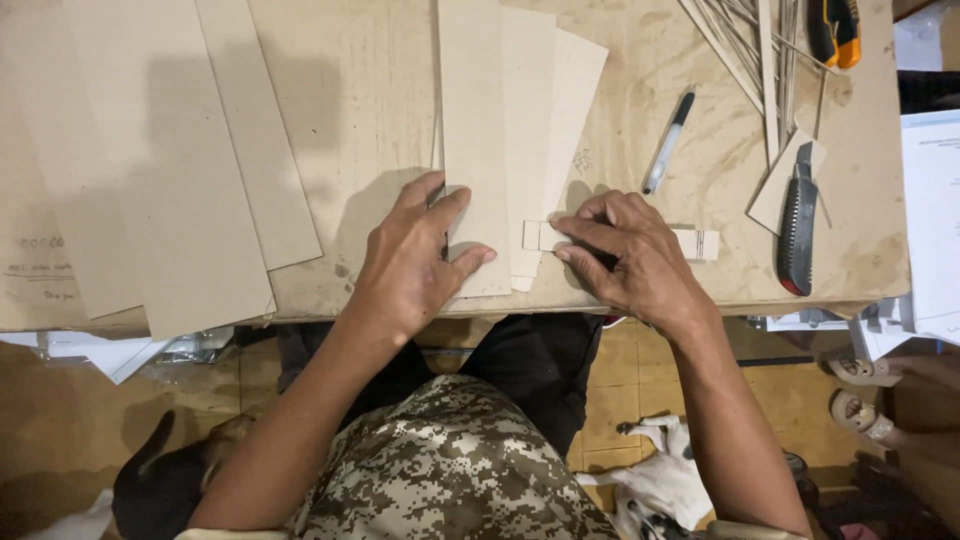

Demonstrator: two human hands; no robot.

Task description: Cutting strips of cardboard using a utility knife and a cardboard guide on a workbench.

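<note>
Head view: left hand [420, 260] flat, fingers spread, pinning a cardboard strip [475, 150]; right hand [625, 255] pinches a small marked card piece [697, 244], seemingly light, stiff, best gripped by edges

Bare tabletop [360, 110] between cardboard sheets [160, 170] and strips [510, 130].

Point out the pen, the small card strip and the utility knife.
pen [668, 143], head view, middle of barrel
small card strip [697, 244], head view, its right end
utility knife [797, 222], head view, handle middle
</note>
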